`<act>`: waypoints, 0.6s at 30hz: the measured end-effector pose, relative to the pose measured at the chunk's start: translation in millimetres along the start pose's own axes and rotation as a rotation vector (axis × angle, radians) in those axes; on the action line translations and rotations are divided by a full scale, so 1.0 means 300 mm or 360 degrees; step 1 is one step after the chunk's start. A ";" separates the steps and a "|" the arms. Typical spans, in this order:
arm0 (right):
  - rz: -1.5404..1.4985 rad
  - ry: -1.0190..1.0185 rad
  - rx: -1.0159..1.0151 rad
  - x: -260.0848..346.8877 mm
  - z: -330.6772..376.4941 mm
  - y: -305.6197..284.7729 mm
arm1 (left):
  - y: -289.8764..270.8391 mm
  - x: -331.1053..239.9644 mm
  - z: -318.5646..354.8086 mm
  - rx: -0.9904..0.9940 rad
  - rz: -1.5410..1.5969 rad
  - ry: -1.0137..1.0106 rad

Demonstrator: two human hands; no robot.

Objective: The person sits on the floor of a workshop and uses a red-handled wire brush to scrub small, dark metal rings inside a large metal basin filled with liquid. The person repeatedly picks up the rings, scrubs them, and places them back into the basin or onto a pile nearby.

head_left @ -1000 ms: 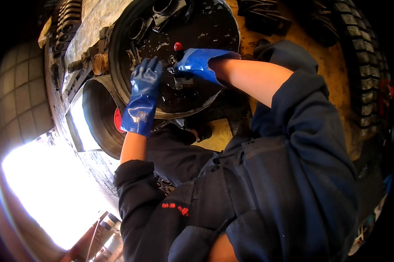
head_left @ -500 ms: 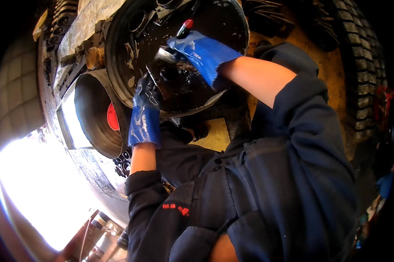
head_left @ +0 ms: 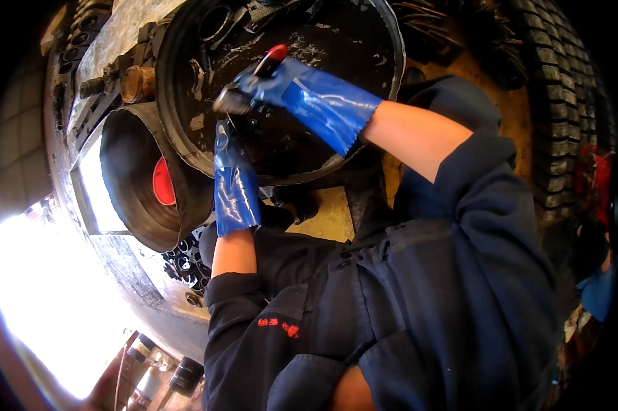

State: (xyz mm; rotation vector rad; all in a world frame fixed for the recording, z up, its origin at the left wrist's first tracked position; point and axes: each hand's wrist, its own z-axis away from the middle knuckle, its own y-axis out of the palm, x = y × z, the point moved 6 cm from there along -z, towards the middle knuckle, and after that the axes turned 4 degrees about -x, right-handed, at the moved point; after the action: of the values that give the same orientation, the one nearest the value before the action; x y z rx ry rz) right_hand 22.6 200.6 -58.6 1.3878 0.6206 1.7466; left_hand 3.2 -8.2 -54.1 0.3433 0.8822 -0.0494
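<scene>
Over a large round basin [head_left: 398,42] of dark, oily liquid, my right hand [head_left: 281,83] in a blue rubber glove is closed on a brush [head_left: 270,61] with a black, red-tipped handle. The brush head is smeared by motion, just above my left fingertips. My left hand [head_left: 232,156], gloved in the same blue, reaches over the basin's near left rim. Its fingers are closed on a dark, wet part with a thin bright edge, whose kind I cannot make out. Greasy metal parts [head_left: 216,26] lie at the basin's far side.
Left of the basin leans a dark metal drum [head_left: 134,181] with a red disc [head_left: 163,181] inside. Rusty machine parts [head_left: 137,85] lie beyond it, and several small black parts [head_left: 184,264] nearer me. A big treaded tyre [head_left: 562,103] stands at the right.
My right hand has swept the brush left and slightly nearer, toward my left hand. My left hand has shifted slightly, and the whole view has tilted a little.
</scene>
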 end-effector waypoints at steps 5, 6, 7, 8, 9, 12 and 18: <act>0.0611 0.0136 -0.0587 0.040 0.107 -0.037 | 0.100 -0.005 0.033 0.0146 0.0009 0.0020; 0.0612 0.0154 -0.0552 0.065 0.136 0.014 | 0.066 -0.025 0.043 0.0195 -0.0035 0.0115; 0.0940 0.0124 -0.0615 0.117 0.187 0.033 | 0.025 -0.035 0.047 0.0158 -0.0031 0.0134; 0.1187 0.0040 -0.0807 0.153 0.220 0.009 | 0.038 -0.033 0.038 0.0269 0.0028 0.0181; 0.1434 -0.0018 -0.1014 0.191 0.253 -0.008 | 0.050 -0.030 0.030 0.0377 0.0088 0.0230; 0.1296 0.0136 -0.1082 0.166 0.235 -0.093 | 0.117 -0.023 0.029 0.0711 0.0133 0.0316; 0.1646 -0.0401 -0.0300 0.134 0.302 0.116 | 0.060 -0.044 -0.001 0.0361 0.0164 0.0142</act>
State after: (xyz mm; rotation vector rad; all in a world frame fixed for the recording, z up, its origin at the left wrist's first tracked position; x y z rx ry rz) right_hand 96.1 205.2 16.3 1.9064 -0.5073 2.2278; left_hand -2.1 7.4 -39.2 0.6060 0.9486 -0.0391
